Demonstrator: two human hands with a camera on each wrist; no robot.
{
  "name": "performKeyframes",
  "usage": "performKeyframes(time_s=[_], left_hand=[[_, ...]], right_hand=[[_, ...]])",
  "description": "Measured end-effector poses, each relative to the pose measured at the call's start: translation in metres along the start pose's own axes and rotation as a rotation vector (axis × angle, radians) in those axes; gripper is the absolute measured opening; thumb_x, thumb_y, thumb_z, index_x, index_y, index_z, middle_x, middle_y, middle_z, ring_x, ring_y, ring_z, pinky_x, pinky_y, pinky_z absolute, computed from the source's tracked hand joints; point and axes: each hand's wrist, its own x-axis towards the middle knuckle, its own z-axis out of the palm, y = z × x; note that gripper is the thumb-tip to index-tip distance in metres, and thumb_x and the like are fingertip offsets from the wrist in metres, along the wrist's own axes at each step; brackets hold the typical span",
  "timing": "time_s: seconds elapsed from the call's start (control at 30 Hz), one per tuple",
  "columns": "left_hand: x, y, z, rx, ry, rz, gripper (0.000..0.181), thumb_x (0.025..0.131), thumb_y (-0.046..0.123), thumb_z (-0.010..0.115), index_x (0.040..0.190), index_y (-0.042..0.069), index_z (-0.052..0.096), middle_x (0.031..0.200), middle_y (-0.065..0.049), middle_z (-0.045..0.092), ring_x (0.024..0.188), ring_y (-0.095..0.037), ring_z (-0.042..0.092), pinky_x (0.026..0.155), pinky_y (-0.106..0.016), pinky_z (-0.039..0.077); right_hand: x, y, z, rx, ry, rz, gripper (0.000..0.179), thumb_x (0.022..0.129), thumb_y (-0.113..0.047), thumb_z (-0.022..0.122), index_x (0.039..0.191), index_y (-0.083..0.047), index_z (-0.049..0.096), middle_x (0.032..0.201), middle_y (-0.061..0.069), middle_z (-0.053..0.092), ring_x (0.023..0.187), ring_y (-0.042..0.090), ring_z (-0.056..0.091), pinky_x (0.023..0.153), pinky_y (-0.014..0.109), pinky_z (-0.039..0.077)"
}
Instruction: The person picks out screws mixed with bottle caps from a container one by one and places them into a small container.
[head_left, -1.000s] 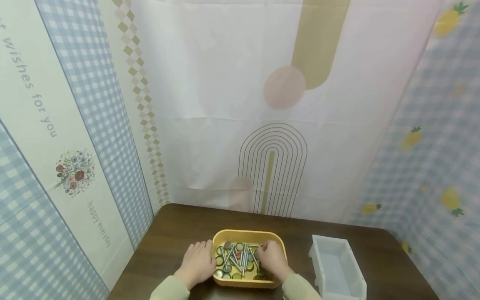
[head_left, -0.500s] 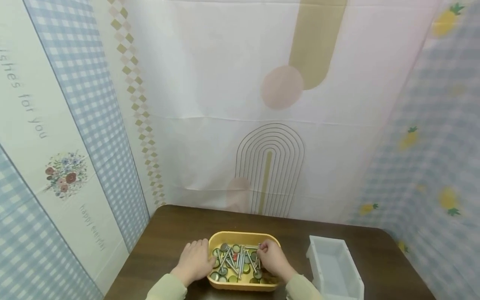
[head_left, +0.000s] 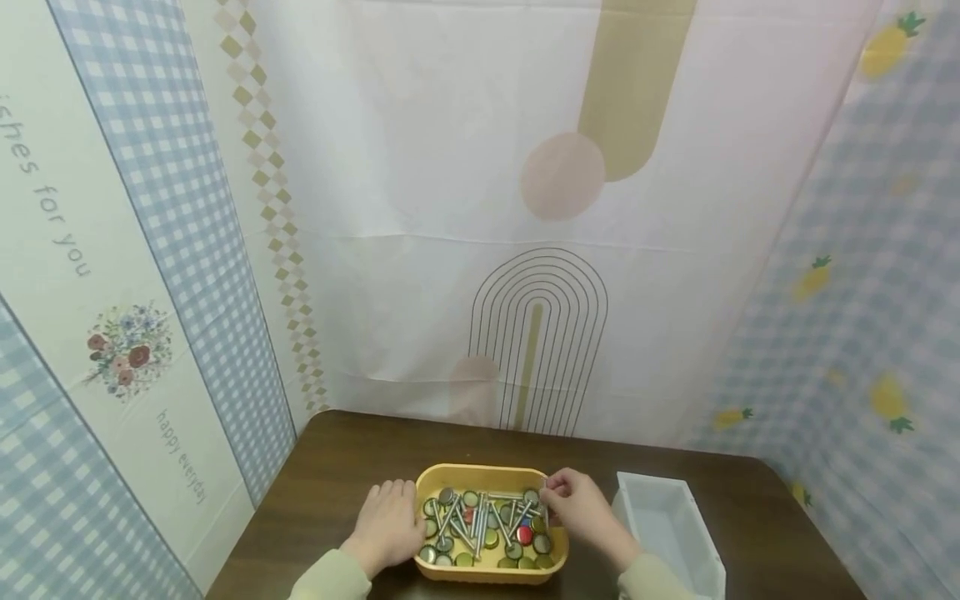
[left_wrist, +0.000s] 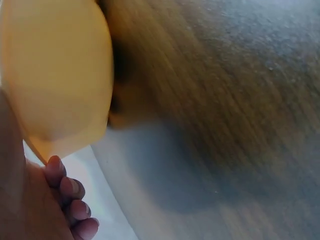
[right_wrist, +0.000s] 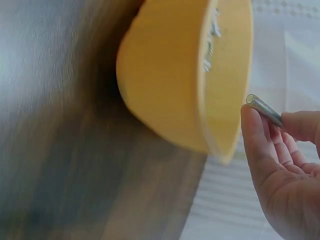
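A threaded metal bolt (right_wrist: 266,110) is pinched between thumb and index finger of the right hand (head_left: 585,507), held at the right end of the yellow tray (head_left: 487,576). The tray's left side is touched by the left hand (head_left: 386,527) – its fingers are relaxed, and nothing is seen to be gripped by it. In the tray, more bolts (head_left: 481,521) are strewn over bottle caps (head_left: 491,538), among which a red cap (head_left: 524,536) is seen. A white bin (head_left: 670,525) is placed right of the tray on the brown tabletop (head_left: 360,446), which is backed by a patterned cloth (head_left: 405,308).
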Motion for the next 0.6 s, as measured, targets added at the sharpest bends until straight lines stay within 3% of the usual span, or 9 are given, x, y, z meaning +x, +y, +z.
performKeyframes(time_s=[0.27, 0.6], left_hand=[[-0.003, -0.003, -0.003, -0.053, -0.001, -0.008, 0.03, 0.082, 0.027, 0.062, 0.096, 0.002, 0.055, 0.083, -0.006, 0.05, 0.079, -0.025, 0.048, 0.074, -0.046, 0.037], [-0.003, -0.002, 0.001, -0.074, -0.025, -0.009, 0.029, 0.085, 0.021, 0.06, 0.103, -0.001, 0.056, 0.088, -0.008, 0.052, 0.086, -0.026, 0.05, 0.08, -0.048, 0.038]], right_hand=[[-0.001, 0.01, -0.04, 0.064, 0.097, 0.09, 0.012, 0.09, -0.005, 0.061, 0.097, 0.004, 0.056, 0.083, 0.015, 0.066, 0.072, 0.028, 0.067, 0.062, 0.038, 0.056], [-0.008, 0.028, -0.095, 0.029, 0.116, 0.163, 0.028, 0.094, -0.013, 0.059, 0.111, 0.009, 0.055, 0.093, 0.014, 0.067, 0.084, 0.029, 0.068, 0.069, 0.037, 0.055]])
